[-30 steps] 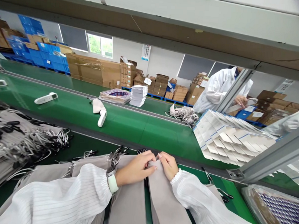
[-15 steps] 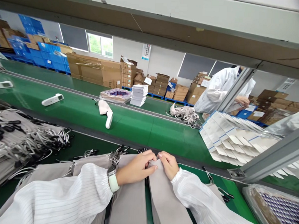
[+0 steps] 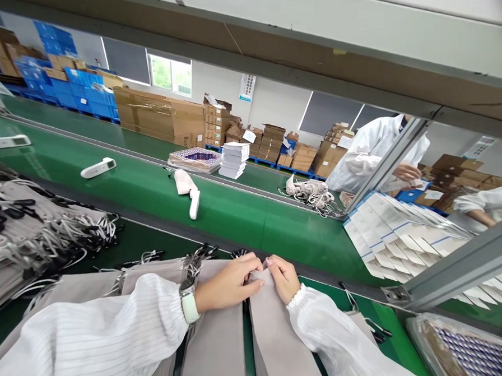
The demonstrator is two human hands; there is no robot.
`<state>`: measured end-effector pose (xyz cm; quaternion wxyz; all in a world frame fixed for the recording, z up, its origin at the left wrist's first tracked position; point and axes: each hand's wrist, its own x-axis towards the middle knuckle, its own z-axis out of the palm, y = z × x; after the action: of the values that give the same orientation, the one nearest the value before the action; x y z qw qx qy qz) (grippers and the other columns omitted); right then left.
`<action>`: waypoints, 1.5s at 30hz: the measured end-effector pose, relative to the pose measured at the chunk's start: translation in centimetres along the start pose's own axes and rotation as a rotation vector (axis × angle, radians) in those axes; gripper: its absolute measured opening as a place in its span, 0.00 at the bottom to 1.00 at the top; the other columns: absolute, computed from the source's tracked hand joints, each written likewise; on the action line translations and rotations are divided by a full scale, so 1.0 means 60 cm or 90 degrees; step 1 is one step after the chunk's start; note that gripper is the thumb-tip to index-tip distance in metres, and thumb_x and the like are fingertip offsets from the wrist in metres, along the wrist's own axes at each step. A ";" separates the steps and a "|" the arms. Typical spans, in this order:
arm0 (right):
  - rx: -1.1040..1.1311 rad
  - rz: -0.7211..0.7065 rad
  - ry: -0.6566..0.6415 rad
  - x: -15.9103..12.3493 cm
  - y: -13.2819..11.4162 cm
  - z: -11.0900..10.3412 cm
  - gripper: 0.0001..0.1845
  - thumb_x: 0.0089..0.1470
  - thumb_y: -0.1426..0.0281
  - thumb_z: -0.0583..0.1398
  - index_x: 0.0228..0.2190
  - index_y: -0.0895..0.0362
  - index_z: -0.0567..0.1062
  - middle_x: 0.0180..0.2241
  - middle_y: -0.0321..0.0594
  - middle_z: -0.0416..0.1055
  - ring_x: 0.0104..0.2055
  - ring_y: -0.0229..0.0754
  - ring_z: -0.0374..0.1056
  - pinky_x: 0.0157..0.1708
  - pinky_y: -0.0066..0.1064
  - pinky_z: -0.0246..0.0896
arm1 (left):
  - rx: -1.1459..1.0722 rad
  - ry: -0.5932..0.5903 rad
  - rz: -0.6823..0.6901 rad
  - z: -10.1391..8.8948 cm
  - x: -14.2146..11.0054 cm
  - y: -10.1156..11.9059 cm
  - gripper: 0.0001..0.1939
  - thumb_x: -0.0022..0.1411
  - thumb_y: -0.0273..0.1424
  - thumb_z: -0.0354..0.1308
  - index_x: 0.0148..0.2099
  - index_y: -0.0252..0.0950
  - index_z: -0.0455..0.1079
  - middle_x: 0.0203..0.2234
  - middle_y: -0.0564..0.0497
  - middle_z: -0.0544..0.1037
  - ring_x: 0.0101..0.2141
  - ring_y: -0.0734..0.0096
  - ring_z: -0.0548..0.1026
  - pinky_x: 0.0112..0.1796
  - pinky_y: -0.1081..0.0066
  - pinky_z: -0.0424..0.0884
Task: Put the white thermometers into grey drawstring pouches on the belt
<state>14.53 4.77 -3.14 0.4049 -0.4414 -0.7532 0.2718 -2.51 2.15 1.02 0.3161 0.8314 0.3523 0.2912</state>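
Observation:
A stack of flat grey drawstring pouches (image 3: pixel 283 338) lies in front of me. At its far end my left hand (image 3: pixel 229 285) has its fingers curled on the edge of the top pouch, thumb stretched across it. Close beside it, my right hand (image 3: pixel 283 278) pinches the same edge from the right; the fingertips of both hands are partly hidden. Another stack of grey pouches (image 3: pixel 215 346) lies under my left wrist, with cords and black cord ends (image 3: pixel 194 263) bunched at its far end.
More corded pouches (image 3: pixel 16 243) are heaped at left. White handheld devices (image 3: pixel 98 169) and a grey pouch (image 3: pixel 183 181) lie on the green belt (image 3: pixel 241 215). White folded cartons (image 3: pixel 400 235) and a metal post (image 3: pixel 461 266) stand right, near a wrapped tray (image 3: pixel 457 350). A co-worker (image 3: pixel 371 149) stands across.
The devices, the pouch and the white cartons on the belt have shifted slightly right. Both my hands stay at the pouch edge. At far right, another person's arm has come into view.

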 end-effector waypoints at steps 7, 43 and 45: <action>-0.005 0.006 -0.003 0.001 0.000 0.000 0.20 0.55 0.62 0.45 0.19 0.59 0.64 0.20 0.34 0.57 0.25 0.34 0.53 0.27 0.27 0.48 | 0.006 -0.006 -0.003 -0.001 0.001 0.002 0.01 0.57 0.27 0.47 0.34 0.36 0.58 0.29 0.55 0.59 0.25 0.77 0.59 0.27 0.76 0.57; -0.306 0.134 -0.119 0.248 -0.058 0.101 0.18 0.41 0.64 0.57 0.37 0.54 0.66 0.34 0.42 0.67 0.39 0.45 0.63 0.38 0.37 0.54 | -0.037 0.022 0.001 -0.004 -0.005 0.004 0.04 0.55 0.26 0.48 0.35 0.36 0.60 0.34 0.52 0.63 0.32 0.74 0.63 0.32 0.77 0.60; -0.303 0.173 -0.102 0.271 -0.046 0.130 0.24 0.38 0.68 0.60 0.41 0.56 0.64 0.39 0.48 0.65 0.44 0.51 0.61 0.40 0.42 0.53 | -0.065 0.024 0.015 -0.007 -0.006 0.006 0.07 0.56 0.26 0.47 0.38 0.36 0.61 0.37 0.52 0.64 0.33 0.73 0.64 0.34 0.76 0.61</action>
<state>2.07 17.47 0.89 0.1888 -0.5981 -0.7594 0.1729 -2.86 1.80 1.43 0.3482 0.8125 0.3332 0.3279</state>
